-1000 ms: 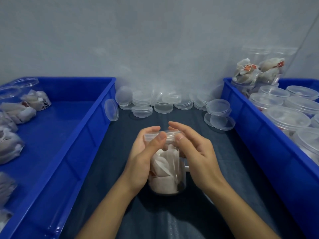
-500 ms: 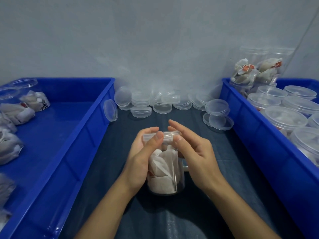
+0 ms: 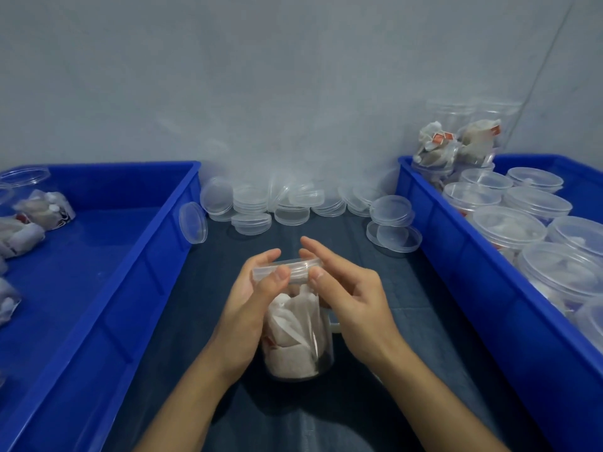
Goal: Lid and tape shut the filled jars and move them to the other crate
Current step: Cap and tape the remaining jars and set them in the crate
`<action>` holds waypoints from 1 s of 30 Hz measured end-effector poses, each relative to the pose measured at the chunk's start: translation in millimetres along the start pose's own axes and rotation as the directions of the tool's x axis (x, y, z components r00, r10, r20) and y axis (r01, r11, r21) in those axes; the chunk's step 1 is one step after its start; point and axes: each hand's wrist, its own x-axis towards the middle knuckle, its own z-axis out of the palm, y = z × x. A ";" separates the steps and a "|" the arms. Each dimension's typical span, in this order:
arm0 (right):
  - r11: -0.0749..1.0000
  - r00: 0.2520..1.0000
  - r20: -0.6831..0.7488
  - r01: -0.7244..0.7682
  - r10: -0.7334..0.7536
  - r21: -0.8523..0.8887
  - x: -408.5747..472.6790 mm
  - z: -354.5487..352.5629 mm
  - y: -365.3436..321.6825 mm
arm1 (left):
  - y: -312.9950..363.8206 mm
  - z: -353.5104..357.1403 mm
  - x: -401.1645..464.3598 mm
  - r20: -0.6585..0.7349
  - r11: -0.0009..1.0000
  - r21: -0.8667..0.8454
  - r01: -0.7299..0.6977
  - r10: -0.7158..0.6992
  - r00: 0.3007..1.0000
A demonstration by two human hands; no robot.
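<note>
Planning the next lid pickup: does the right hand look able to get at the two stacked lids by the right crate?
Probably yes. The stacked lids sit on open cloth ahead-right of the right hand, with nothing between; but that hand is pinching the lid on the jar.

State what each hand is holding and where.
Both hold the jar at its lidded top: left hand and right hand pinch the lid rim.
</note>
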 end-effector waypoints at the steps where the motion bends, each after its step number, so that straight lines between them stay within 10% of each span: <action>1: 1.000 1.000 0.007 -0.006 0.006 -0.005 -0.4 -1.6 -1.9 | 0.5 0.3 -0.5 0.003 1.000 0.009 -0.008 0.008 1.000; 13: 0.901 0.991 0.077 -0.063 0.106 -0.429 19.7 -28.2 -54.1 | 19.5 22.5 13.8 0.002 0.993 0.019 -0.113 0.113 0.994; 19: 0.768 0.994 -0.064 -0.113 0.094 -0.630 52.7 -53.6 -117.3 | 57.4 77.2 69.2 -0.003 0.929 -0.368 0.040 -0.044 0.999; 23: 0.741 0.969 -0.232 -0.098 -0.080 -0.664 72.7 -75.8 -150.6 | 77.8 115.3 77.8 0.020 0.959 0.122 -0.256 0.255 0.967; 30: 0.722 0.878 -0.439 -0.177 -0.192 -0.669 114.9 -154.5 -189.2 | 103.1 198.8 112.7 0.092 0.824 0.485 -0.295 0.287 0.953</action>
